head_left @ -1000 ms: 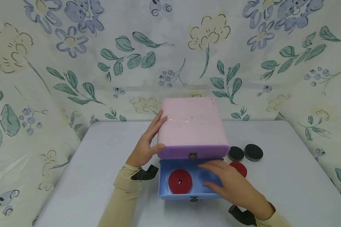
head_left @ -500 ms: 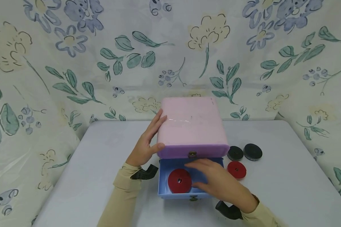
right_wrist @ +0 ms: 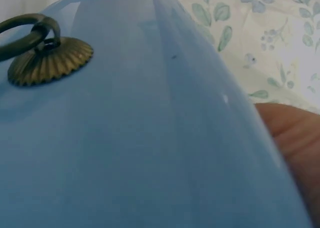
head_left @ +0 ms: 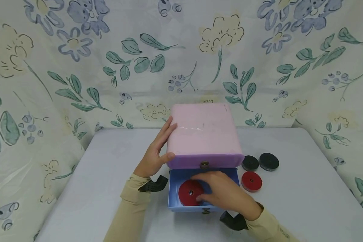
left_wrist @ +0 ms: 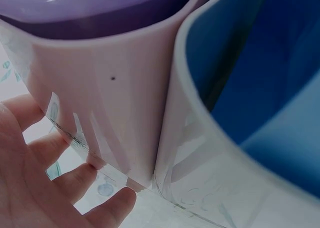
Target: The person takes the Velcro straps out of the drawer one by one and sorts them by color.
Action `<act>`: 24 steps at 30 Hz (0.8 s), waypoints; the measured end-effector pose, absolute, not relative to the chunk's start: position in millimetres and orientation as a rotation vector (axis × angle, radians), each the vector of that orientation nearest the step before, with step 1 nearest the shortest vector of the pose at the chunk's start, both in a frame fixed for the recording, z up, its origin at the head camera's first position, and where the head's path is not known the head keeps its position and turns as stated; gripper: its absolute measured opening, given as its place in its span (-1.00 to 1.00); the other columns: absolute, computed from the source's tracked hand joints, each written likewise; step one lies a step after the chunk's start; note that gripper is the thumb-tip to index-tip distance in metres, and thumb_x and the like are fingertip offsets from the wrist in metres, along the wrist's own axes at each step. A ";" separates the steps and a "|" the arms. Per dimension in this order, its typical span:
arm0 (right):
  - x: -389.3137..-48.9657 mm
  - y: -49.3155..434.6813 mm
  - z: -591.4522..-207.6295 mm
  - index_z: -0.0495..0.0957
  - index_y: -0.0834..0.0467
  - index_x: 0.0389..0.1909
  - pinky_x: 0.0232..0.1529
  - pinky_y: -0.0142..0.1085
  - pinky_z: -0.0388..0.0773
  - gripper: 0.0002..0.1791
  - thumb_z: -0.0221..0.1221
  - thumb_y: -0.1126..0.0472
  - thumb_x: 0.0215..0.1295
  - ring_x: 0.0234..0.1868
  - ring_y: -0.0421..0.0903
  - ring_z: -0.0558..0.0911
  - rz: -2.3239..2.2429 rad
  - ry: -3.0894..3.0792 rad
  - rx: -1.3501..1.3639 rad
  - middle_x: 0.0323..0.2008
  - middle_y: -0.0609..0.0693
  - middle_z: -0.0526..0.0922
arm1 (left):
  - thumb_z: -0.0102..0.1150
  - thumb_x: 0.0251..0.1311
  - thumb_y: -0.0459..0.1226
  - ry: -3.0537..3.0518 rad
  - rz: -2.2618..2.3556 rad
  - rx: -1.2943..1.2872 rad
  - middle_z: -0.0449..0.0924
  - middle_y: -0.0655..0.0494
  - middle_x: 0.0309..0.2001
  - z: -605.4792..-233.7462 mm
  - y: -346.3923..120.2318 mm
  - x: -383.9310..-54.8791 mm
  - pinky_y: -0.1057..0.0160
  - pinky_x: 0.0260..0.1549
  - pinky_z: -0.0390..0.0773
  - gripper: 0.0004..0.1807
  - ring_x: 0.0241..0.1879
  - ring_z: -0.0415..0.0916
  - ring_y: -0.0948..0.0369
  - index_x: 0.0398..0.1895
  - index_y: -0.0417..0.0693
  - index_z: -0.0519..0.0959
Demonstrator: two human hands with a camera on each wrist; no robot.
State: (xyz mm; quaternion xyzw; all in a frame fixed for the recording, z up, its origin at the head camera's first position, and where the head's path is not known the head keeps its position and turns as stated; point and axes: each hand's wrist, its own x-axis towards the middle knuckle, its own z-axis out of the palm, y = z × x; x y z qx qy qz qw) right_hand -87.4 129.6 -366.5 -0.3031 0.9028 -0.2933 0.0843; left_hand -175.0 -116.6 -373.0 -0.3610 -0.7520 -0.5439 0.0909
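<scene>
A pink drawer box (head_left: 204, 129) stands mid-table, its purple upper drawer (head_left: 184, 162) closed and its blue lower drawer (head_left: 173, 195) pulled out. In the blue drawer lies a red disc (head_left: 184, 198) with a small centre hole, like a reel. My right hand (head_left: 227, 191) reaches over the disc, thumb and fingers apart at its right side; whether they touch it I cannot tell. In the right wrist view, the drawer front (right_wrist: 135, 113) hides most of that hand. My left hand (head_left: 151, 158) rests along the box's left side, its fingers (left_wrist: 72, 180) outstretched there.
Right of the box lie another red disc (head_left: 251, 181) and two black discs, one smaller (head_left: 250, 163) and one larger (head_left: 269, 162). A brass ring pull (right_wrist: 47, 53) sits on the blue drawer front. Behind the white table (head_left: 115, 148) hangs a floral cloth (head_left: 181, 50).
My right hand has moved left over the blue drawer, from its right side to the red disc. The disc and my left hand stay where they were.
</scene>
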 end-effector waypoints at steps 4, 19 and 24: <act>-90.2 128.7 -367.0 0.65 0.10 0.16 0.16 -0.06 0.57 -0.41 0.53 0.22 0.03 0.10 -0.05 0.63 -0.849 2.666 -0.915 0.07 -0.04 0.70 | 0.04 0.24 0.36 -2.237 -1.620 -1.069 -0.19 0.19 0.63 -372.8 -116.6 -175.0 -0.29 0.40 0.07 -0.02 0.58 -0.19 0.10 0.59 0.03 0.15; -92.0 129.5 -370.2 0.63 0.12 0.20 0.21 -0.05 0.53 -0.43 0.45 0.35 0.10 0.15 -0.03 0.61 -0.799 2.659 -0.894 0.12 -0.01 0.67 | 0.03 0.25 0.36 -2.236 -1.617 -1.075 -0.19 0.19 0.63 -373.8 -117.2 -175.1 -0.29 0.39 0.07 -0.02 0.58 -0.19 0.10 0.59 0.04 0.15; -92.6 131.0 -371.9 0.58 0.11 0.26 0.25 -0.02 0.48 -0.41 0.41 0.36 0.16 0.19 -0.03 0.58 -0.810 2.650 -0.911 0.18 0.00 0.63 | 0.03 0.25 0.36 -2.238 -1.618 -1.070 -0.19 0.20 0.63 -373.6 -116.8 -174.9 -0.28 0.40 0.07 -0.02 0.58 -0.19 0.11 0.59 0.04 0.15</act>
